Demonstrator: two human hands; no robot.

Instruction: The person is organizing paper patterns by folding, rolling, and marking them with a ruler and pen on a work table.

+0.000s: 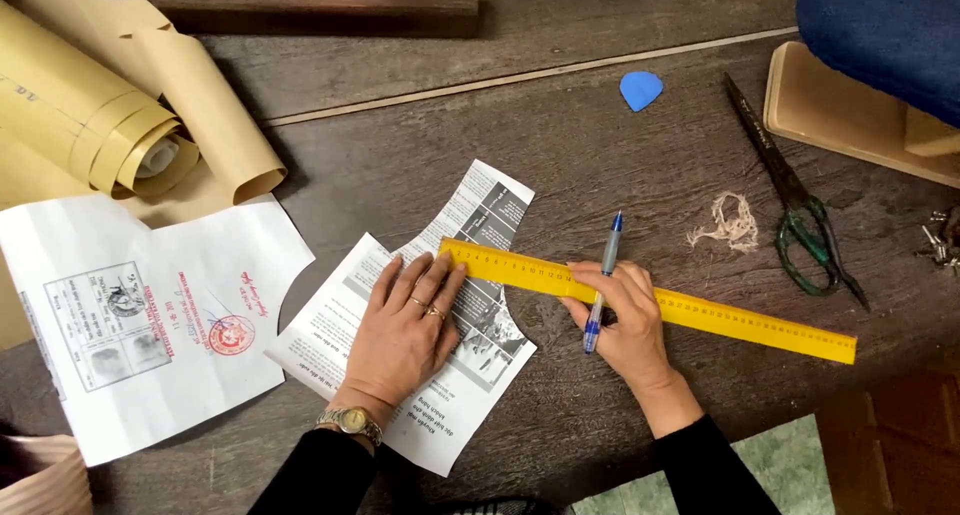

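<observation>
At the near edge, two dark sleeves come up from the bottom, with a green mat (790, 465) by the right one and a wristwatch (350, 422) on the left wrist. The left hand (405, 330) lies flat and spread, fingers wide, palm down on a curved printed paper piece (455, 375), pinning it to the dark wooden desk (600, 155); its fingertips reach the near end of a yellow ruler (700, 310). The right hand (620, 320) rests just beside it, pressing on the ruler's middle while its fingers are loosely curled around a blue-capped pen (603, 275) that points away from the person. The ruler runs slantwise from the paper piece toward the right, lying over the paper's upper edge.

To the left lies a larger white sheet (140, 325) with red stamps, cut with a curved edge. Farther out on the right sit a tuft of frayed thread (728, 225) and green-handled scissors (800, 215), well apart from the hands. Beyond them are a blue tailor's chalk (641, 90), rolls of tan pattern paper (130, 125) at far left, and a wooden stool with blue cushion (880, 65) at far right.
</observation>
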